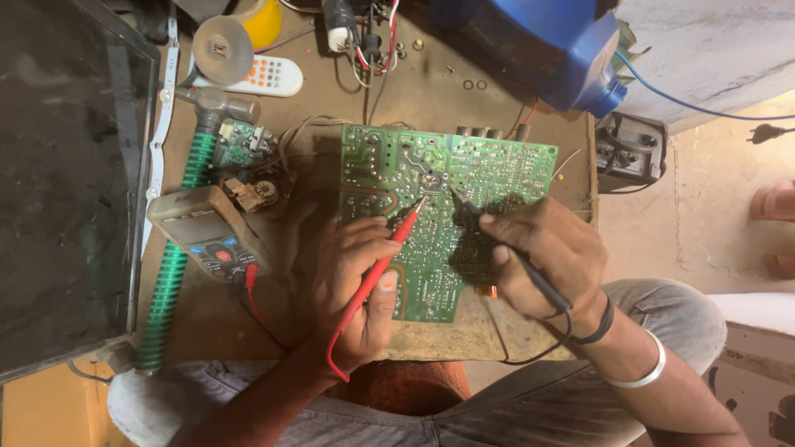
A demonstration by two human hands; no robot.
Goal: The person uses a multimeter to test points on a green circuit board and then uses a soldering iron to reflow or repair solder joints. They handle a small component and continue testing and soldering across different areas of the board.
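The left hand (pixel 356 285) grips one red plastic probe (pixel 383 265); the right hand (pixel 542 257) grips one black probe (pixel 530 273). Both tips touch one green circuit board (pixel 397 174) on the brown tabletop (pixel 298 108)

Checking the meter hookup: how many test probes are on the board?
2. The red probe is in the left hand, tip on the green circuit board near its middle. The black probe is in the right hand, tip just right of the red one.
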